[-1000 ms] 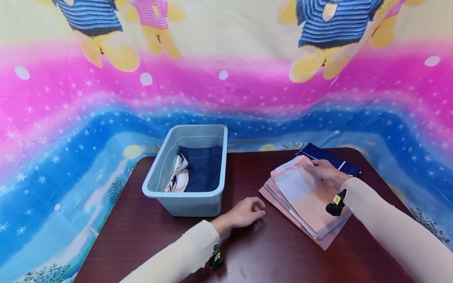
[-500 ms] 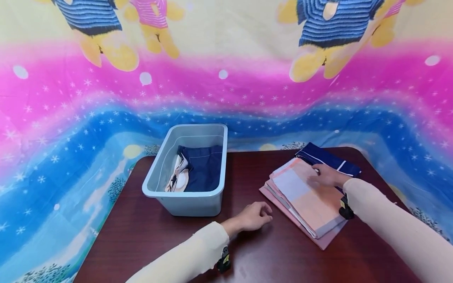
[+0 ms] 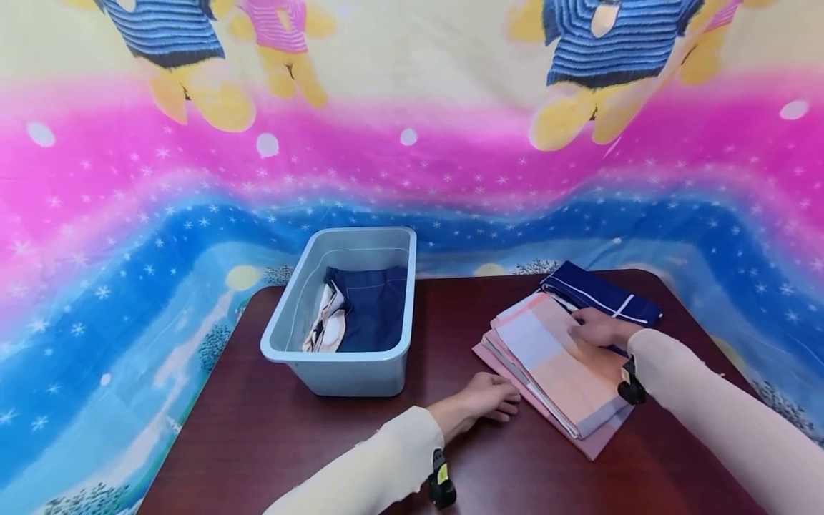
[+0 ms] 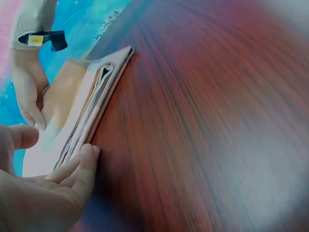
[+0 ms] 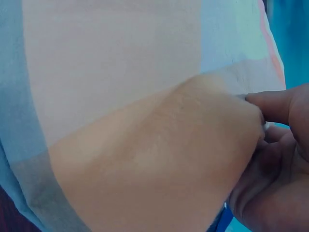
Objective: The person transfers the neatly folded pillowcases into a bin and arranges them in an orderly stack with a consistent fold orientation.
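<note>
A folded cloth (image 3: pixel 547 350) in peach, white and grey checks lies at an angle on the right of the table, a dusty-pink layer showing at the bottom. In the right wrist view, my right hand (image 5: pixel 285 145) pinches its outer edge, thumb on top and fingers beneath; that edge bulges up a little. On the opposite side my left hand (image 3: pixel 483 400) reaches in low, palm side toward the cloth. The left wrist view has its fingertips (image 4: pixel 89 152) right at the bottom layers and its thumb held apart above them.
A grey-blue plastic bin (image 3: pixel 350 375) stands at the left, holding dark navy fabric (image 3: pixel 376 307) and a patterned piece. Behind the checked cloth lies a folded navy cloth (image 3: pixel 599 290) with white lines. A printed curtain (image 3: pixel 412 179) hangs behind the dark wooden table (image 3: pixel 360 458).
My left hand has moved right, up to the cloth's near-left edge. My right hand has slid from the top of the cloth to its right edge. The bin stays put.
</note>
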Action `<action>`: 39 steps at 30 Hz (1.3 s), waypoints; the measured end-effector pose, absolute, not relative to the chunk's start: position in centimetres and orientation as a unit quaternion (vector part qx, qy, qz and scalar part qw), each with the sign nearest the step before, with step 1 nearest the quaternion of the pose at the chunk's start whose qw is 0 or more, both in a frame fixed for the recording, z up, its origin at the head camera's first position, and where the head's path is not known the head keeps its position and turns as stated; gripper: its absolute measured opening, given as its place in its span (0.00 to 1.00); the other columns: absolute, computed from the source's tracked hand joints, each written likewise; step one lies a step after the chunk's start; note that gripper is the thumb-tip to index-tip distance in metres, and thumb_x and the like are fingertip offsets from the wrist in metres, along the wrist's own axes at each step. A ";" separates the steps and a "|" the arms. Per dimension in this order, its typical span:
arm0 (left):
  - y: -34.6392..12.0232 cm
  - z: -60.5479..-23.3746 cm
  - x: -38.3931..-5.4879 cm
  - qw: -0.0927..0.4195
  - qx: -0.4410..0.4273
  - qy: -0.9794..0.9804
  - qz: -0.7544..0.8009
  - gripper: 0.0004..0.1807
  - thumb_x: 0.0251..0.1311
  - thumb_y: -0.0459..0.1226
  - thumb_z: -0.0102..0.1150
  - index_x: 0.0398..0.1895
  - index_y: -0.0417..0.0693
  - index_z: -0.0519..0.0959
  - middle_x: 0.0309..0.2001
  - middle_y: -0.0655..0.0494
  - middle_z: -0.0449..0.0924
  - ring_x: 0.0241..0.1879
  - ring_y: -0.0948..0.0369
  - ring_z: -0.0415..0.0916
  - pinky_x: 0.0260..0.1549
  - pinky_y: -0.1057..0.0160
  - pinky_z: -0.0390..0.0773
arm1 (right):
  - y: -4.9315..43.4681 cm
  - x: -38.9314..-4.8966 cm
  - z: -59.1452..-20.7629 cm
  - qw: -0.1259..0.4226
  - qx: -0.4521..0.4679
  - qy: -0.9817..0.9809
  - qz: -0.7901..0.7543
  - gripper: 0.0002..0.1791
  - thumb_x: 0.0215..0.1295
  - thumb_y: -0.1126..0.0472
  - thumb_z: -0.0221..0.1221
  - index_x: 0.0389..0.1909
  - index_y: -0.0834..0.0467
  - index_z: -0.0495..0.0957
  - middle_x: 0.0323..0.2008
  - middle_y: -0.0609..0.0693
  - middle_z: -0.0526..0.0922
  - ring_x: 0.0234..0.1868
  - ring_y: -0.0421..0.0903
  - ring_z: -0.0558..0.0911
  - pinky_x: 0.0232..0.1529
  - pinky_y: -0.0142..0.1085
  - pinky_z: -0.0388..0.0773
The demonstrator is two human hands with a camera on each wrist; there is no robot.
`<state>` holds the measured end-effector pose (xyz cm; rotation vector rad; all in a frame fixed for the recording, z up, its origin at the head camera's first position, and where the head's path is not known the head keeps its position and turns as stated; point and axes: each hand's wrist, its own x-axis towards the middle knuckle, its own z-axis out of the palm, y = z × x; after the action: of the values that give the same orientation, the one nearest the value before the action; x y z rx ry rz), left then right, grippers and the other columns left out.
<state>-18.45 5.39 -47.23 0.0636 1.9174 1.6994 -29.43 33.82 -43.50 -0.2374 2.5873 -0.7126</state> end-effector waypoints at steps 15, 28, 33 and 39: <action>4.7 -46.3 -20.2 0.252 -0.031 0.684 0.684 0.37 0.64 0.42 0.58 0.73 0.34 0.62 0.63 0.39 0.76 0.61 0.46 0.77 0.53 0.51 0.82 | 32.9 -28.9 -44.3 0.329 -0.014 0.818 -0.472 0.29 0.79 0.64 0.42 0.72 0.76 0.49 0.36 0.47 0.76 0.39 0.41 0.77 0.44 0.37 0.78; 2.2 -45.5 -21.5 0.169 -0.040 0.743 0.647 0.38 0.62 0.43 0.59 0.74 0.38 0.61 0.72 0.38 0.65 0.71 0.47 0.63 0.73 0.44 0.60 | 31.0 -28.2 -46.4 0.311 0.000 0.764 -0.566 0.42 0.79 0.58 0.50 0.77 0.71 0.36 0.56 0.56 0.76 0.48 0.39 0.81 0.50 0.37 0.82; 2.5 -46.0 -21.3 0.171 -0.046 0.752 0.635 0.39 0.61 0.43 0.60 0.73 0.39 0.60 0.72 0.40 0.64 0.69 0.49 0.64 0.72 0.46 0.62 | 31.7 -27.8 -46.5 0.288 0.007 0.808 -0.514 0.41 0.79 0.53 0.50 0.77 0.72 0.41 0.61 0.64 0.75 0.49 0.43 0.82 0.49 0.42 0.83; 2.3 -46.2 -21.1 0.166 -0.044 0.747 0.642 0.40 0.61 0.42 0.61 0.73 0.39 0.58 0.75 0.37 0.59 0.72 0.46 0.61 0.72 0.42 0.60 | 31.8 -27.7 -46.6 0.283 -0.002 0.828 -0.485 0.44 0.77 0.51 0.53 0.77 0.72 0.42 0.64 0.69 0.72 0.54 0.48 0.82 0.54 0.48 0.83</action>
<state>-21.13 2.33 -46.21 -0.1267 2.1281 1.8287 -27.70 31.83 -46.64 -0.0059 2.2160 -1.2977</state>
